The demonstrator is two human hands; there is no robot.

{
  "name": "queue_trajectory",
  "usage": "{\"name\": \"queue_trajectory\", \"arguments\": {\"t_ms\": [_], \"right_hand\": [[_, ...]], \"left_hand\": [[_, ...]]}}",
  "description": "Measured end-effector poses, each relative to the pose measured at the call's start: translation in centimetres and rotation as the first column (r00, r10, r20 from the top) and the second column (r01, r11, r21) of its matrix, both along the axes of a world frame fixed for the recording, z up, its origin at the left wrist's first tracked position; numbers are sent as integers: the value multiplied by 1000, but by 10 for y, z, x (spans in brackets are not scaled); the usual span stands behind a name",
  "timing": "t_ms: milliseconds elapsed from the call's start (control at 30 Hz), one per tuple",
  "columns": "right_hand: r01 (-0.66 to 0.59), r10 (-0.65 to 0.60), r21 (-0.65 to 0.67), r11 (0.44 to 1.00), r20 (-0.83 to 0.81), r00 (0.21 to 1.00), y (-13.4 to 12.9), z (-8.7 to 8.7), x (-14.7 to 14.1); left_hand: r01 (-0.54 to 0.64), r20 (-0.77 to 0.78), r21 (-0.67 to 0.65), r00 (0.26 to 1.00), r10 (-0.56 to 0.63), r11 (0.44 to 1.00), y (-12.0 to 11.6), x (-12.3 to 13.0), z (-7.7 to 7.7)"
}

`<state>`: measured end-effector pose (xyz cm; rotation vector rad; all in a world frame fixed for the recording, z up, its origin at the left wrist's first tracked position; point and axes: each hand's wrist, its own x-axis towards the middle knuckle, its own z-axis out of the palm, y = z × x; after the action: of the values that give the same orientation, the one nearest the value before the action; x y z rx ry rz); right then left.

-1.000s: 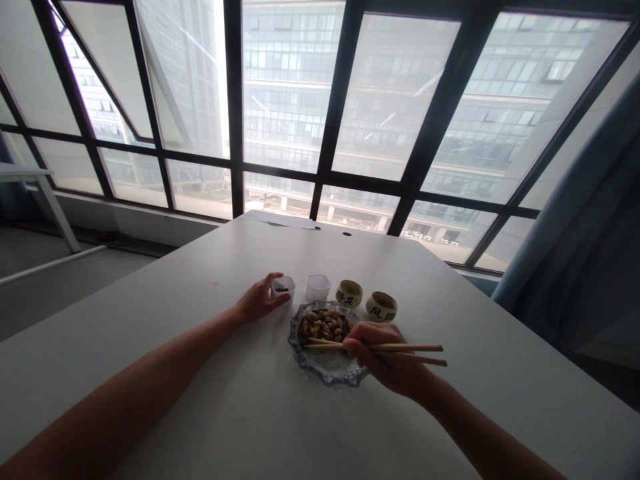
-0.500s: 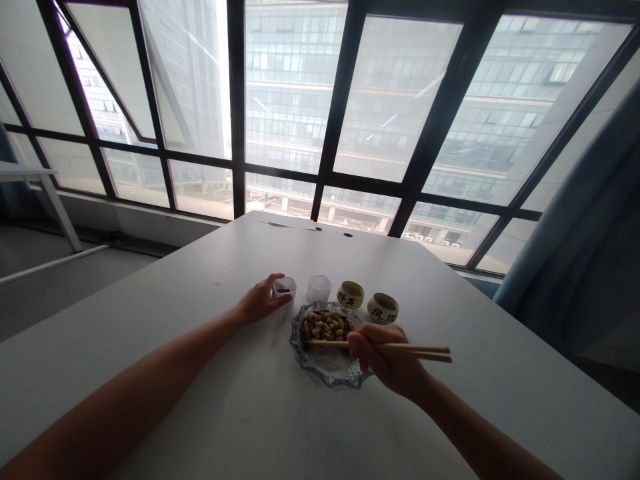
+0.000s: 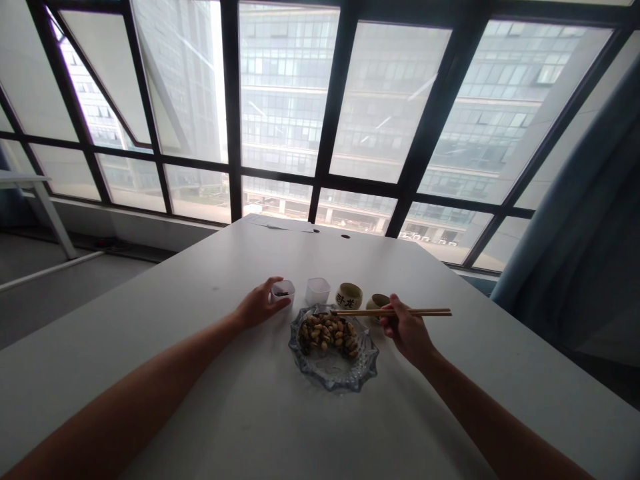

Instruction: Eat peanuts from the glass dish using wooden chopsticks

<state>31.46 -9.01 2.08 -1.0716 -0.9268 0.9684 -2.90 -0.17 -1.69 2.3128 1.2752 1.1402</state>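
Note:
My left hand (image 3: 255, 308) curls thumb and fingers around a small translucent plastic cup (image 3: 291, 288) with a few dark bits (image 3: 282, 293) inside. In my right hand (image 3: 411, 333) is a pair of wooden chopsticks (image 3: 363, 313), held nearly level with the tips pointing left. Those tips are over the far rim of a scalloped glass dish (image 3: 334, 381); a small dark piece seems to be at them, too small to name. Peanuts (image 3: 325, 331) mixed with dark pieces lie in the far half of the dish.
Beyond the dish stand another translucent plastic cup (image 3: 317, 291) and two cream cups with dark characters, one in the middle (image 3: 349, 297) and one partly hidden by my right hand (image 3: 377, 303). Papers (image 3: 283, 225) lie at the white table's (image 3: 225, 407) far end, by the windows.
My right hand has lifted the chopsticks from among the peanuts up to the dish's far rim, moving away from me and slightly right. My left hand stays at the plastic cup.

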Motion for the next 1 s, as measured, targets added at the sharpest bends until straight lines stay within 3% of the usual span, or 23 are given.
{"name": "queue_trajectory", "arguments": {"t_ms": [300,433,500,600,667,733,800,1000], "right_hand": [[-2,2,5,1000,-25,1000,0,2,-5],[76,-109,179,981,183,977,-10,7,-9],[15,-179,376,926,404,897,-21,12,-12],[-307,-307,603,736,701,643,-38,24,-17],[-449,-416,653,610,746,520,-45,31,-20],[-506,-483,673,539,740,468,-48,36,-23],[-514,-493,673,532,740,457,-47,38,-24],[-431,-381,631,645,755,534,-44,35,-20]], "left_hand": [[-1,-25,-8,1000,1,1000,-5,1,6],[-32,-45,-12,998,32,999,-2,0,3],[-45,-43,9,998,46,999,0,0,0],[-41,-24,49,999,42,998,2,0,-2],[-31,-14,68,999,32,997,2,-1,-3],[-25,-8,88,1000,26,996,2,-1,-4],[-25,-6,114,1000,26,993,1,-1,-5],[5,41,204,999,-13,979,0,0,-3]]}}
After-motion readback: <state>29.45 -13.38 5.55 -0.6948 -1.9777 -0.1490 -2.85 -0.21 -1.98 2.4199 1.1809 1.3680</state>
